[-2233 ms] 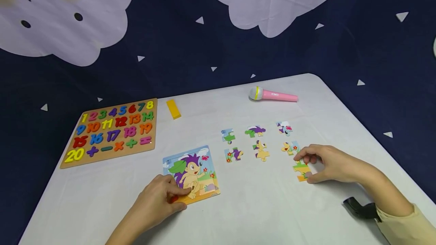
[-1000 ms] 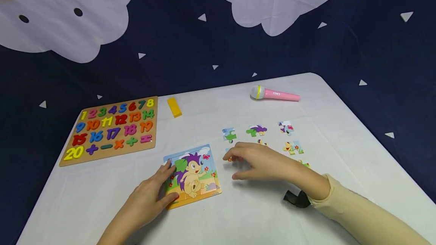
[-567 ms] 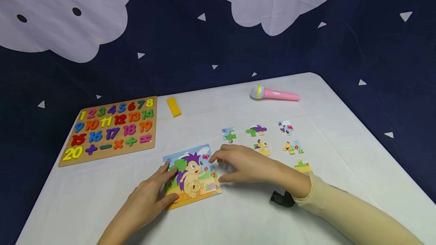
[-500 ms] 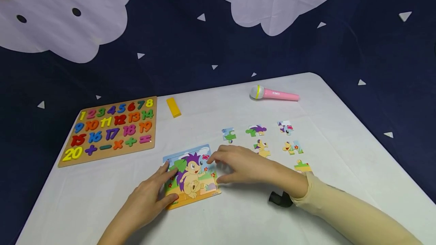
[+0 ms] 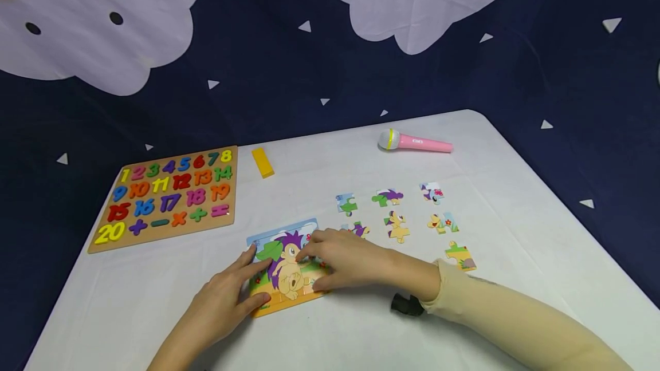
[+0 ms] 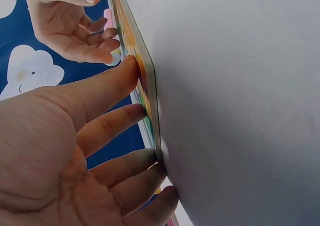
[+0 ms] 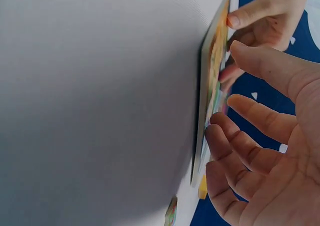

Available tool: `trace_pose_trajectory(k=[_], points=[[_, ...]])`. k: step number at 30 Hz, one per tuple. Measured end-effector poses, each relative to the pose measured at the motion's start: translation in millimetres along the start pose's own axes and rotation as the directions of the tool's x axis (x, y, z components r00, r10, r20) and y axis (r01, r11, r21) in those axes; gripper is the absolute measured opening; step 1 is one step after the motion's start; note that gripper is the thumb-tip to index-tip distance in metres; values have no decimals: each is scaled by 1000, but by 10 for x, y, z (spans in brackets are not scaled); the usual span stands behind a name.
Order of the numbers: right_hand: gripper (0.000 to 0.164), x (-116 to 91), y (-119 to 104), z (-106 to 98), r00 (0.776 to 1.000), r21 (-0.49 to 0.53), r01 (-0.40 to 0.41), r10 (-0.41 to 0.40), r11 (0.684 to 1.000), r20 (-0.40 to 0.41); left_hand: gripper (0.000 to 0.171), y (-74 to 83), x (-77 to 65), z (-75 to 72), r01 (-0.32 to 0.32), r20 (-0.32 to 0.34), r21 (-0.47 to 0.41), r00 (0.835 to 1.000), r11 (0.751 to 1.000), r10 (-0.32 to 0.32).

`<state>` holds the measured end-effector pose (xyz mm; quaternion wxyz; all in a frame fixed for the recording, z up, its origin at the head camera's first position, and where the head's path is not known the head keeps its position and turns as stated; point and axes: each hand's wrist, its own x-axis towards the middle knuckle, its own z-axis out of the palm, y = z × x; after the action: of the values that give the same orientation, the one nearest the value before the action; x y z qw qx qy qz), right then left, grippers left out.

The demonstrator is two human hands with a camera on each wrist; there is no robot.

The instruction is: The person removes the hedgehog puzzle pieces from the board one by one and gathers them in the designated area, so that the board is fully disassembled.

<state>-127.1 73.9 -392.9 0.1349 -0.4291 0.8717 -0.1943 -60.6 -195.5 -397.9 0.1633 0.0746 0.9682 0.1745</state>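
A square hedgehog jigsaw board (image 5: 290,279) lies on the white table in front of the person. The left hand (image 5: 216,299) rests on its left edge, thumb on the lower corner and fingers spread along the side. The right hand (image 5: 356,259) is over the board's right part with bent, relaxed fingers and nothing between them. In the right wrist view, the thumb and fingers of the right hand (image 7: 270,151) are apart, near the board's face (image 7: 216,65). Loose jigsaw pieces (image 5: 396,227) lie to the right in rows; the right hand partly covers one piece (image 5: 358,229).
A wooden number board (image 5: 170,199) lies at the far left, with a yellow block (image 5: 263,163) beside it. A pink toy microphone (image 5: 420,142) lies at the back. Below the right wrist is a black wrist-worn device (image 5: 407,304). A dark cloth with clouds hangs behind.
The right hand left the lower right piece and moved left until over the board's right part. The left hand shifted from the board's lower edge to its left edge, fingers spreading.
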Motion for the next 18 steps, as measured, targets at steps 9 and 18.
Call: trace_pose_trajectory(k=[9, 18], points=[[49, 70, -44, 64, 1000, -40, 25, -25, 999, 10, 65, -11, 1, 3, -6, -6, 12, 1000, 1000, 6], [53, 132, -79, 107, 1000, -64, 5, -3, 998, 28, 64, -9, -1, 5, -16, -14, 14, 1000, 1000, 16]])
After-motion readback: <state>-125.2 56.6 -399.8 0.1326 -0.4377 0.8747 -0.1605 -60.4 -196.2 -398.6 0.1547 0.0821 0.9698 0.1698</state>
